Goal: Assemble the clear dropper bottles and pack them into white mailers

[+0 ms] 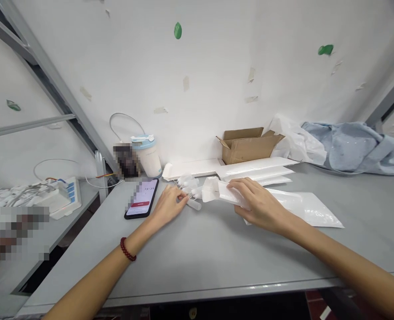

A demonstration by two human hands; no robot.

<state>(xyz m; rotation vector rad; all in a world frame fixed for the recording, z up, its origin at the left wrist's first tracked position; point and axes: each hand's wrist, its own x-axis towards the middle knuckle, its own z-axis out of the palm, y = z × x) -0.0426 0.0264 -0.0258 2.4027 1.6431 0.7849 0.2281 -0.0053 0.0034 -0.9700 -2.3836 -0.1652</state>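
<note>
My right hand [259, 202] is closed round a small white box [228, 192], its flap end pointing left above the table. My left hand [172, 202] has its fingers pinched together at a group of small clear plastic pieces [188, 183]; what lies between the fingertips is too small to make out. Just right of those fingertips lies a small white tube [194, 204]. Flat white packets [317, 211] rest under and beyond my right hand, with more white packets [260, 171] stacked behind it. A red bead bracelet circles my left wrist.
A lit phone [142, 198] lies left of my left hand. Behind stand a lidded cup [150, 158] and an open cardboard box [250, 149]. White plastic [299, 142] and blue cloth [353, 149] lie back right. A power strip [66, 195] sits on the left table.
</note>
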